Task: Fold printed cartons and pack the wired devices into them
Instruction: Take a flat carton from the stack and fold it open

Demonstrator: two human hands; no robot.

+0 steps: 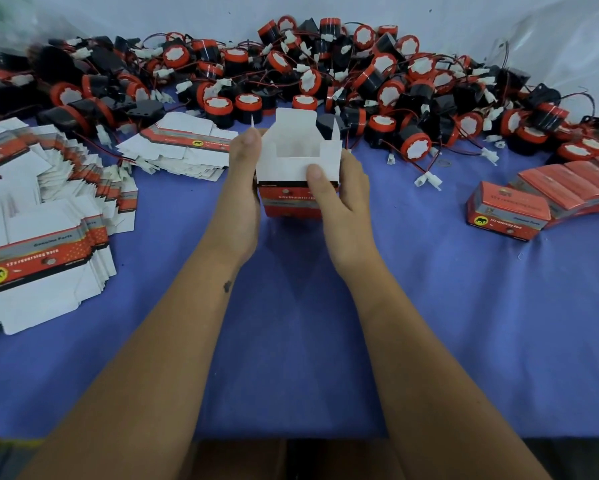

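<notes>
Both hands gripping the open carton [298, 168] over the counter [429, 306]: left hand [244, 188] grasping its side, right hand [339, 195] thumb pressing front flap.

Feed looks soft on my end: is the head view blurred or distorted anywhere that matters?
Head view: carton and both hands are fairly sharp; its print is too blurred to read; wide-angle bending curves the device pile and table edges; lighting is even, with soft shadows under the forearms.
</notes>
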